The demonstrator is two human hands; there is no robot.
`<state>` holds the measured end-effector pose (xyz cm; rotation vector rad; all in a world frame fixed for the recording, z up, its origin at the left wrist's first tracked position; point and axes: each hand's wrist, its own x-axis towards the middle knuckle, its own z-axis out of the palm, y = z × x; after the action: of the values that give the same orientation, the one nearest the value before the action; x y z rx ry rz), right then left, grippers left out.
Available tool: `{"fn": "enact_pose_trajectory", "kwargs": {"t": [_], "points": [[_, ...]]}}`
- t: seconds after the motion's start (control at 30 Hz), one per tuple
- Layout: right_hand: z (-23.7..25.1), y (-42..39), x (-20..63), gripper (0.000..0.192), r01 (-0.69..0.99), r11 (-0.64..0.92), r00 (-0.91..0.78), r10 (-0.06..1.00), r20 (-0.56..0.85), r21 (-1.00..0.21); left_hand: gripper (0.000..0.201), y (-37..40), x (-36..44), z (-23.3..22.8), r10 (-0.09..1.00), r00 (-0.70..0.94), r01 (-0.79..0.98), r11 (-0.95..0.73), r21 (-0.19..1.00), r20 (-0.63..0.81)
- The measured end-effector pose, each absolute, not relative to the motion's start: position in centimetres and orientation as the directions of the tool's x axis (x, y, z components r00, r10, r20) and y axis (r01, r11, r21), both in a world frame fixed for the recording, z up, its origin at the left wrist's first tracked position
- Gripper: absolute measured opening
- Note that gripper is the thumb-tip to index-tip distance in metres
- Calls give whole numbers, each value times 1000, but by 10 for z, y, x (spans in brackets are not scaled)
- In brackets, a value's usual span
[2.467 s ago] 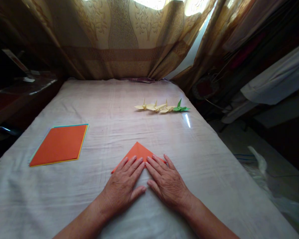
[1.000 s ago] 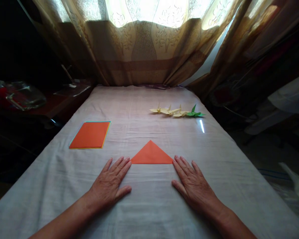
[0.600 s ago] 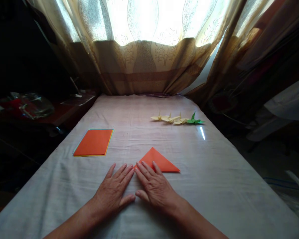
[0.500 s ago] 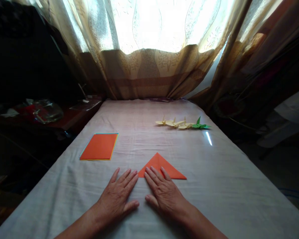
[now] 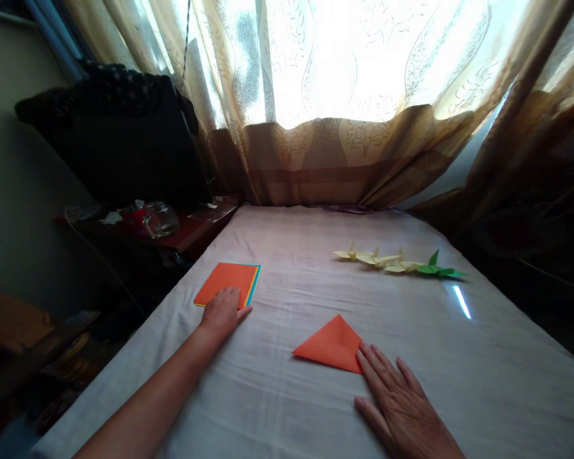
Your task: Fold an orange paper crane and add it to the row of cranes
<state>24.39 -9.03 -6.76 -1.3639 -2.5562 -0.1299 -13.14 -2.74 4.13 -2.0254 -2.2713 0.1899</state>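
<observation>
My left hand (image 5: pixel 222 312) rests on the near edge of a stack of square coloured paper (image 5: pixel 228 275), orange on top with yellow and blue edges showing at the right. Its fingers lie on the top sheet and its thumb points out to the right, off the paper. Flat on the cloth, my right hand (image 5: pixel 397 395) has its fingers stretched out. Those fingertips cover the right corner of an orange paper folded into a triangle (image 5: pixel 330 344), whose tip points away from me.
Several folded paper cranes, pale yellow (image 5: pixel 385 260) and green (image 5: pixel 437 269), stand in a row at the right. A light cloth (image 5: pixel 287 414) covers the table. At the left, a dark red side table (image 5: pixel 186 236) holds a clear plastic container (image 5: pixel 160 220). Curtains (image 5: pixel 316 146) hang behind.
My left hand has moved left and forward onto the paper stack. My right hand has slid to the triangle's right corner, and the triangle has turned slightly. The view has swung left.
</observation>
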Motion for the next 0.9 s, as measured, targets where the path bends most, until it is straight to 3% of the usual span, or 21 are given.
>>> {"fn": "enact_pose_trajectory", "kwargs": {"t": [0.17,0.43,0.63,0.77,0.9], "points": [[-66,-89,248,62,818,573,-549,801,239,-43,24,-19,-122,47,981,-169,969,147,-196,-99],[-66,-89,246,62,812,582,-550,789,275,-44,27,-25,-129,54,976,-186,972,165,-168,-115],[-69,-89,245,63,819,571,-533,792,297,-55,41,-12,-127,54,966,-217,972,201,-122,-142],[-71,-89,246,62,812,581,-539,783,312,-54,34,3,-126,46,956,-258,966,253,-54,-137],[-71,-88,248,60,811,580,-535,788,304,-74,31,7,-148,46,953,-295,950,301,87,-74]]}}
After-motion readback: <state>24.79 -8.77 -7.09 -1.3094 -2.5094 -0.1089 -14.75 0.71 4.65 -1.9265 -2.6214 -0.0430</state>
